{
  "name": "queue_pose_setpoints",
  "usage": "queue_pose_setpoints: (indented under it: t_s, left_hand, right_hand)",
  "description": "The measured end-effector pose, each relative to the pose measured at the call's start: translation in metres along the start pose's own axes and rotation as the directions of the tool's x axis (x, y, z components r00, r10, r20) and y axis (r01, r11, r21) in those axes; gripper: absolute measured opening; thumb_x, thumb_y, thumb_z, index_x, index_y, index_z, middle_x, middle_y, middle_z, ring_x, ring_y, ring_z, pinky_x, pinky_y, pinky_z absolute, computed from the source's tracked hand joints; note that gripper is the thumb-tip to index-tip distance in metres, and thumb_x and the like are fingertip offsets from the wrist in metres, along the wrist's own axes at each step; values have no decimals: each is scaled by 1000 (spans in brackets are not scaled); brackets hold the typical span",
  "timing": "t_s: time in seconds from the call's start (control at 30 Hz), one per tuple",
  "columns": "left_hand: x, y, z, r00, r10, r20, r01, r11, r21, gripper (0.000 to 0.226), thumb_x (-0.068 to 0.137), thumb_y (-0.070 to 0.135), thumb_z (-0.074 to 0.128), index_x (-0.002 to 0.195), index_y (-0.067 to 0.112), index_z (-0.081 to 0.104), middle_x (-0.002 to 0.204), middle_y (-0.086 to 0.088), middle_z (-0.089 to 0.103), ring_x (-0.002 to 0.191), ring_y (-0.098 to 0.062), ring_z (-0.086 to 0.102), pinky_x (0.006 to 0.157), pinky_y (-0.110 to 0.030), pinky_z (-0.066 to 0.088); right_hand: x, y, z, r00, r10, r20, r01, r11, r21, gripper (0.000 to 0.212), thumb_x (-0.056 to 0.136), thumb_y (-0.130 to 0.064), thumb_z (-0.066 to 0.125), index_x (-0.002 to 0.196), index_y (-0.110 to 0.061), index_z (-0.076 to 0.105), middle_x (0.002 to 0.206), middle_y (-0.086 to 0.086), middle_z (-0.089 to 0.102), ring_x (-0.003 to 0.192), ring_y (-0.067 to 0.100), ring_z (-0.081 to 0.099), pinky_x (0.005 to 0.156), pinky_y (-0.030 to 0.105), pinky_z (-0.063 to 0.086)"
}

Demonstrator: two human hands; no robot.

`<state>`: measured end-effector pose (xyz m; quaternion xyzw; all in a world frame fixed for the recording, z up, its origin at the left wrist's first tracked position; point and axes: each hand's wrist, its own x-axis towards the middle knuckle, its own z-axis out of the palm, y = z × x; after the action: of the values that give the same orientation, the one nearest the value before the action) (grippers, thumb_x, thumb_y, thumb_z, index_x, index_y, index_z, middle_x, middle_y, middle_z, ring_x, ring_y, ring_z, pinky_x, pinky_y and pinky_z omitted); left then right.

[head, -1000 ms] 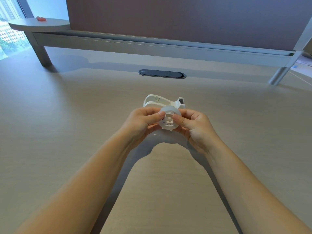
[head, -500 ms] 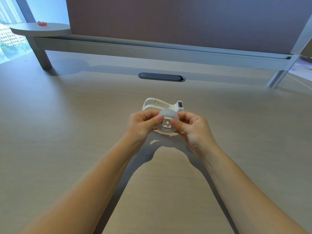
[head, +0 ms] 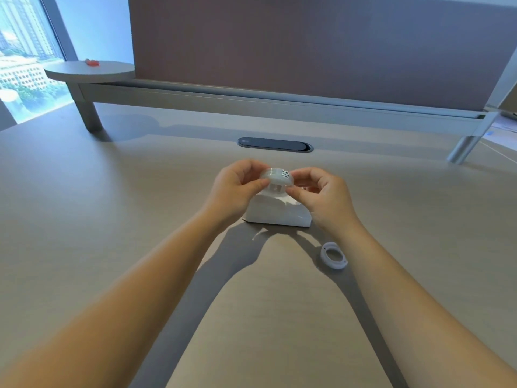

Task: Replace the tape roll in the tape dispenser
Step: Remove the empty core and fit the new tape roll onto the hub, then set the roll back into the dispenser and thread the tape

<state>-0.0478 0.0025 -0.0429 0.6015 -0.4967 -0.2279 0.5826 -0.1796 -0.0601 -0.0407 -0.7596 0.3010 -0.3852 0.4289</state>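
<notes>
A white tape dispenser stands on the wooden desk in the middle of the view. Over its top sits a clear tape roll on a white hub, with a small black-and-white label on its upper rim. My left hand pinches the roll's left side and my right hand pinches its right side. Whether the roll rests in the dispenser's cradle is hidden by my fingers. An empty white ring, a spent core, lies flat on the desk by my right forearm.
A dark oval cable slot is set in the desk behind the dispenser. Farther back runs a raised grey shelf on legs under a brown partition panel. A round side shelf with a small red thing is at far left.
The roll and both hands now sit over the dispenser's top; before they were held in front of it. The view has shifted, and a white ring now shows by my right forearm.
</notes>
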Motion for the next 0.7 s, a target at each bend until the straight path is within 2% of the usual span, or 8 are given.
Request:
queue_pose_setpoints:
  t_s: [0.07, 0.13, 0.23, 0.33, 0.43, 0.5, 0.6, 0.7]
  left_hand:
    - [8, -3, -2, 1000, -5, 3, 5, 998, 63, 13, 81, 6, 53, 94, 8, 58, 83, 5, 60, 76, -1, 56, 69, -9, 48]
    - [14, -7, -5, 999, -27, 27, 24, 993, 112, 13, 81, 7, 54, 93, 9, 57, 91, -2, 61, 80, -8, 58, 77, -19, 49]
    - [19, -10, -10, 995, -61, 73, 47, 983, 178, 15, 80, 9, 55, 96, 11, 57, 96, -4, 60, 87, -16, 57, 86, -31, 48]
    - [22, -11, -12, 999, -49, 16, 45, 979, 200, 30, 79, 16, 57, 108, 12, 51, 102, -3, 57, 90, -15, 54, 82, -27, 46]
    - [20, -9, -8, 1000, 1, -7, 1, 980, 198, 41, 76, 19, 61, 115, 13, 47, 103, 2, 54, 87, -12, 55, 75, -21, 47]
    - [19, -6, -3, 999, 27, 23, -32, 971, 235, 50, 75, 19, 62, 122, 15, 44, 104, 5, 53, 85, -10, 55, 76, -20, 47]
    - [20, -3, -1, 998, -3, 57, -12, 968, 249, 58, 76, 18, 61, 130, 15, 39, 107, 5, 51, 95, -14, 55, 85, -27, 46]
    - [24, -1, -6, 983, -96, 154, 80, 991, 107, 49, 78, 16, 58, 125, 11, 46, 101, 4, 57, 88, -12, 57, 77, -21, 49]
  right_hand:
    - [8, 2, 5, 1000, 0, -23, 0, 999, -34, 10, 74, -10, 65, 79, -19, 62, 73, -12, 59, 73, 8, 55, 80, 34, 48]
    - [15, 5, 9, 999, 14, -31, -16, 998, -57, 11, 75, -9, 64, 85, -12, 64, 74, -7, 60, 71, 6, 54, 77, 31, 47]
    - [21, 8, 11, 999, 29, -20, -30, 999, -45, 9, 74, -9, 65, 82, -14, 62, 73, -7, 60, 73, 13, 56, 74, 30, 48]
    - [23, 7, 13, 999, 36, -41, -36, 999, 6, 8, 75, -13, 65, 80, -15, 60, 73, -7, 59, 72, 12, 57, 69, 23, 49]
    - [25, 2, 15, 992, 69, -102, -56, 991, 121, 8, 76, -14, 64, 80, -16, 57, 72, -4, 59, 70, 13, 59, 67, 24, 51]
    - [26, -2, 15, 990, 109, -95, -89, 977, 196, 13, 78, -16, 62, 88, -15, 54, 76, -1, 61, 70, 14, 62, 67, 24, 54]
    - [27, -5, 13, 992, 125, -26, -116, 967, 228, 29, 80, -16, 59, 108, -15, 52, 76, 1, 61, 73, 16, 63, 69, 22, 55]
    - [25, -6, 7, 992, 113, 62, -125, 958, 259, 37, 82, -13, 54, 119, -11, 50, 79, 0, 60, 75, 14, 62, 64, 15, 55]
